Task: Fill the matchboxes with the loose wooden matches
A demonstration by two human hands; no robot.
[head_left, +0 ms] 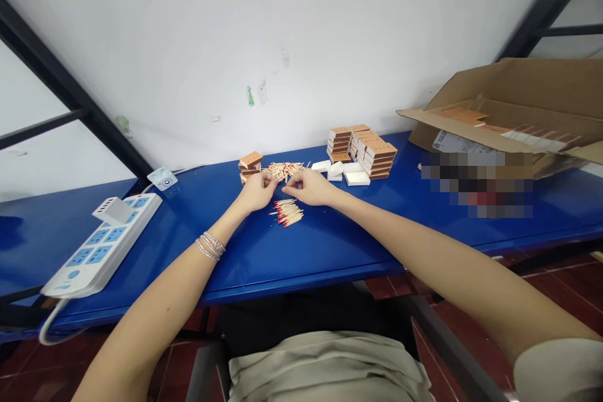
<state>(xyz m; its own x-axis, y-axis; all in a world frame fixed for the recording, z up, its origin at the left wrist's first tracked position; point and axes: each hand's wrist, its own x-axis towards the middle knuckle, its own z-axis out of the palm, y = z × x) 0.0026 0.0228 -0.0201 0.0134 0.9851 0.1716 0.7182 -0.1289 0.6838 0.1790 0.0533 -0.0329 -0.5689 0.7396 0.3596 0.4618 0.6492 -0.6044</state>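
My left hand (258, 190) and my right hand (308, 187) rest on the blue table (292, 251), fingers curled and pinching at matchsticks between them. A loose heap of matches (282, 170) lies just beyond my fingertips. A small aligned bundle of red-tipped matches (287, 211) lies just in front of my hands. Behind my left hand sit a few orange matchboxes (250, 164). White inner trays (340, 171) lie to the right of the heap, and stacked orange matchboxes (365, 149) stand behind them. What exactly each pinch holds is too small to see.
A white and blue power strip (104, 240) with a plugged adapter lies at the left, its cable hanging off the front edge. An open cardboard box (513, 113) stands at the right. A white wall runs behind the table, with black metal frames at both sides.
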